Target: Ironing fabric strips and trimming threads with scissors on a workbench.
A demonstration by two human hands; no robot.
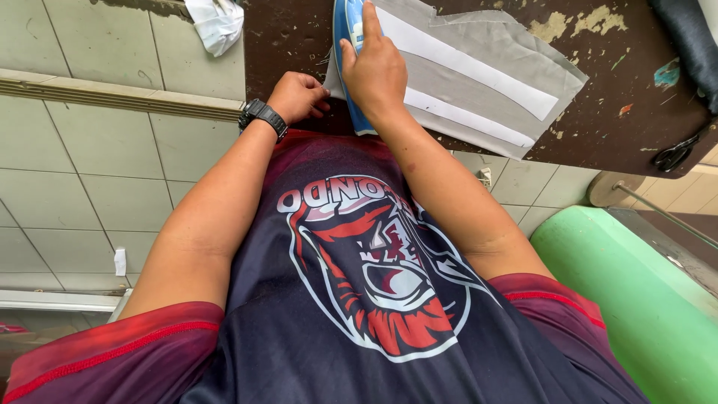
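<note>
Nearest the camera is the person's dark shirt [359, 299] with red sleeves and a round printed emblem. To the right of it lies a green cylinder [636, 299], and pale floor tiles [90, 187] fill the left side. Both forearms reach away to a worn brown table [636, 112]. The left hand [298, 96], with a black watch [262, 117] on its wrist, is curled into a loose fist and rests at the near edge of the table, just beside the grey cloth [464, 75]. The right hand [374, 67] is closed over a blue iron [350, 45], forefinger stretched along its top, pressing it on the cloth's left end. White strips run along the cloth. Black scissors [677, 155], as far as the view shows, lie at the table's right edge. A white rag [217, 22] lies on the floor at the far left.
</note>
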